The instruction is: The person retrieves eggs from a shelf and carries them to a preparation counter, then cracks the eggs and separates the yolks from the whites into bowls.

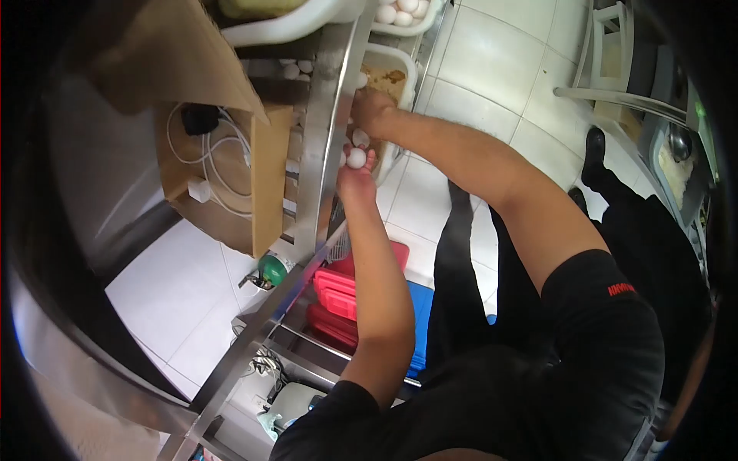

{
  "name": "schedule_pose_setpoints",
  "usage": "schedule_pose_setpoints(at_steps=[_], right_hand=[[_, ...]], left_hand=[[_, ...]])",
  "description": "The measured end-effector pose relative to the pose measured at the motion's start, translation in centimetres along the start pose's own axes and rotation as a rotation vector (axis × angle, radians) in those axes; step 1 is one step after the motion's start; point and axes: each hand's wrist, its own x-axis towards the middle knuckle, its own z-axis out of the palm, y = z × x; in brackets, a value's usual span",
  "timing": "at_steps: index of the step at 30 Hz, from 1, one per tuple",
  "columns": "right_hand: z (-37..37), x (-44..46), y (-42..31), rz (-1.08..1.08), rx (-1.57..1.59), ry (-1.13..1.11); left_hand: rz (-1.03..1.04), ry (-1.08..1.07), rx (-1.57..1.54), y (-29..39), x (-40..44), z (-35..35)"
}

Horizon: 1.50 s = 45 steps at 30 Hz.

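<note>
My left hand (357,177), palm up, is closed around white eggs; one egg (356,157) shows clearly in the palm. Another egg (360,138) shows just beyond its fingers. My right hand (372,110) reaches into a white plastic tub (411,77), close above the left hand. Its fingers point down and away behind the steel shelf edge, so their grip is hidden. Inside the tub, the brownish bottom (390,80) has darker orange-brown stains. An egg (361,80) lies near the right hand.
A second tub (415,29) holds several eggs. On the steel shelf (327,131) stands an open cardboard box (269,184) with white cables, with more eggs (292,71) behind. Red lids (336,293) sit below. Another person's black-clad legs (615,192) stand at right, near a counter.
</note>
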Motion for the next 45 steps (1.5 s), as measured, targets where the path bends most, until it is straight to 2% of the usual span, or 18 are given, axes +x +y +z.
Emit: schedule_pose_setpoints(at_steps=[1,4,6,8,11,14,16,18,20,23,25,30,34,36,40,42,43,45], right_hand=[[-0.6,-0.4,-0.3,-0.020,-0.039,-0.040],[-2.2,-1.4,-0.6,0.162,0.175,-0.023],[-2.3,-2.2,-0.4,0.185,0.199,-0.031],[-4.0,-2.4,0.6,0.002,-0.031,-0.075],[-9.4,-5.5,1.7,0.087,0.164,-0.069],[-9.2,-3.9,3.8,0.146,0.464,-0.188],[-9.9,-4.8,3.9,0.223,0.882,-0.156],[-9.9,-4.8,3.3,0.234,1.064,-0.124],[-9.0,-3.9,2.4,0.192,1.002,-0.089],[-5.9,-1.1,1.6,0.203,1.035,-0.064],[-5.3,-0.5,1.3,0.189,1.032,-0.060],[-5.4,-1.2,0.5,0.123,1.013,-0.085],[-5.6,-1.4,0.2,0.086,0.988,-0.113],[-5.7,-1.4,0.0,0.072,0.977,-0.127],[-5.7,-1.3,-0.2,0.037,0.958,-0.157],[-5.8,-1.5,-0.1,0.022,0.950,-0.173],[-5.9,-1.5,-0.1,0.015,0.948,-0.181],[-6.1,-1.6,0.0,-0.004,0.943,-0.197]], left_hand=[[-0.003,0.091,0.172,0.3,0.1,0.7],[-0.117,0.084,0.670,1.6,0.2,3.6],[-0.132,0.054,0.609,1.0,0.6,3.6],[-0.130,0.037,0.533,1.1,1.1,3.6],[-0.218,0.157,0.650,1.6,1.9,4.0],[-0.214,0.237,0.626,2.0,0.5,4.7],[0.106,0.199,0.923,-0.6,3.4,2.5],[0.330,0.229,1.194,-1.8,4.2,1.4],[0.449,0.320,1.440,-2.9,4.7,1.0],[0.590,0.161,1.495,-2.4,5.4,0.5],[0.600,0.053,1.445,-2.4,8.0,-0.3],[0.612,-0.230,1.139,-5.1,11.7,-2.4],[0.724,-0.315,1.053,-5.6,10.8,-2.1],[0.728,-0.342,1.113,-5.7,10.1,-2.1],[0.502,-0.339,1.513,-0.6,4.5,1.0],[0.379,-0.359,1.493,-0.5,4.4,1.2],[0.317,-0.382,1.376,-0.9,4.8,0.9],[0.269,-0.360,1.350,-1.0,4.8,1.1]])
